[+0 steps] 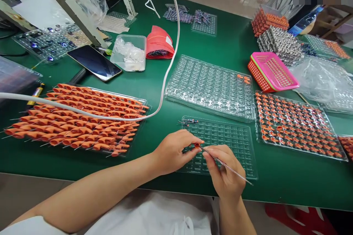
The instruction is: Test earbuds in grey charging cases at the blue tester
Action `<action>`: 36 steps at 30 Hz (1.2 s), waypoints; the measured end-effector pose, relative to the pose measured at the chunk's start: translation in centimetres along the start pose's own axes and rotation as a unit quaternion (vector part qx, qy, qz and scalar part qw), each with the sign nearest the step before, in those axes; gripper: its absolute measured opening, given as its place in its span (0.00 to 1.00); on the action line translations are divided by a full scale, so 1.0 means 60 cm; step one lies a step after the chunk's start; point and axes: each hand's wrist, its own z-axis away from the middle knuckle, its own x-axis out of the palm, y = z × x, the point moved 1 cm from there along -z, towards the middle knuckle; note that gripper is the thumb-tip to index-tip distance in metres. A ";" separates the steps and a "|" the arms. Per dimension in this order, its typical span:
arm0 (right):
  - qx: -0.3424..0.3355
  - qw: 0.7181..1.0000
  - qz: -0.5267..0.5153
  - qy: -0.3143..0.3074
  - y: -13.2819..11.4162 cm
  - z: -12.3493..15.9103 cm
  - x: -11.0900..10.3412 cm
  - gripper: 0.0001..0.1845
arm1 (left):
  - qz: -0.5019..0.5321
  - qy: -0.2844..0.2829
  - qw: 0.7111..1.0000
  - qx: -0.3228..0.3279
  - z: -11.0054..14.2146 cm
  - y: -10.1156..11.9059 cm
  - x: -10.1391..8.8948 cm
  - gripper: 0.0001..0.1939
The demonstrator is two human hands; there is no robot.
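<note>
My left hand (173, 152) pinches a small orange plastic piece (197, 145) with a round opening between thumb and fingertips. In my right hand (227, 169) is a long, thin metal tool (234, 172), held like a pen; its tip meets the orange piece. Whether the tool is tweezers or a plain rod, I cannot tell. Both hands are over a clear plastic tray (239, 147) with many small pockets. At that tray's far left corner lie a few small dark wired parts (190, 121).
Orange shells (82, 117) fill a tray at left, thin rods jutting out. A white cable (162, 95) loops over it. Ahead are stacked clear trays (209, 84); at right, a filled tray (300, 125) and pink basket (275, 69). A phone (95, 62) lies far left; a person sits opposite.
</note>
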 end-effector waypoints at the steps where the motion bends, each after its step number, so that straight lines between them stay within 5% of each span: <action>1: 0.012 1.000 -0.006 0.009 0.000 0.000 0.001 0.19 | 0.001 -0.003 1.000 0.001 0.000 0.000 0.000 0.09; 8: 0.170 0.982 -0.056 0.063 0.006 0.008 0.002 0.04 | 0.006 -0.021 1.000 0.001 0.001 -0.001 0.001 0.10; 14: 0.253 0.960 -0.105 0.063 0.011 0.010 -0.004 0.04 | 0.014 -0.029 0.999 -0.012 0.001 0.000 0.001 0.09; 27: 0.180 0.973 -0.125 0.071 0.002 0.010 -0.001 0.06 | 0.025 -0.028 0.999 -0.018 0.002 0.002 0.003 0.09; 33: 0.030 0.996 -0.087 0.009 -0.004 0.002 0.000 0.16 | 0.030 -0.020 0.999 -0.021 0.000 0.004 0.001 0.09; 36: 0.009 0.996 -0.092 0.015 -0.009 0.004 -0.006 0.14 | 0.045 -0.009 0.999 -0.025 0.000 0.005 0.000 0.08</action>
